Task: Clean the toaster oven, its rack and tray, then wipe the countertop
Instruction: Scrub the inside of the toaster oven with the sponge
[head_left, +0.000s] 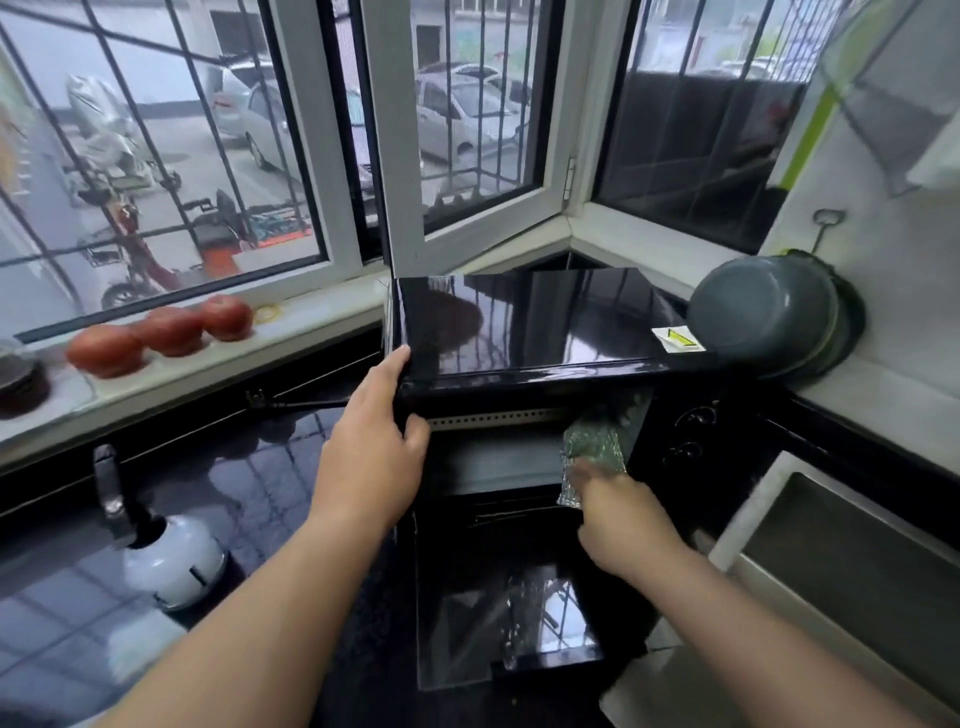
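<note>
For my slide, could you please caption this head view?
Left hand steadies the open toaster oven while right hand scrubs inside with a green cloth.

Black countertop (291, 467); toaster oven (530, 322); kettle (171, 558)

One head-worn wide-angle view, looking forward and down into a kitchen corner.

The camera sits above and just behind the person's two bare forearms, which enter from the near edge and reach away from it. It faces the glossy black toaster oven (524, 322) at centre, close enough that the oven's top and its lowered glass door (511, 618) fill the middle of the picture. The dark polished countertop (270, 467) runs off to the near left; the barred white-framed windows (332, 156) take up the far upper half, bowed by the lens. At the right edge lie the steel sink (857, 561) and a tiled wall. There is no second view to share with.
</note>
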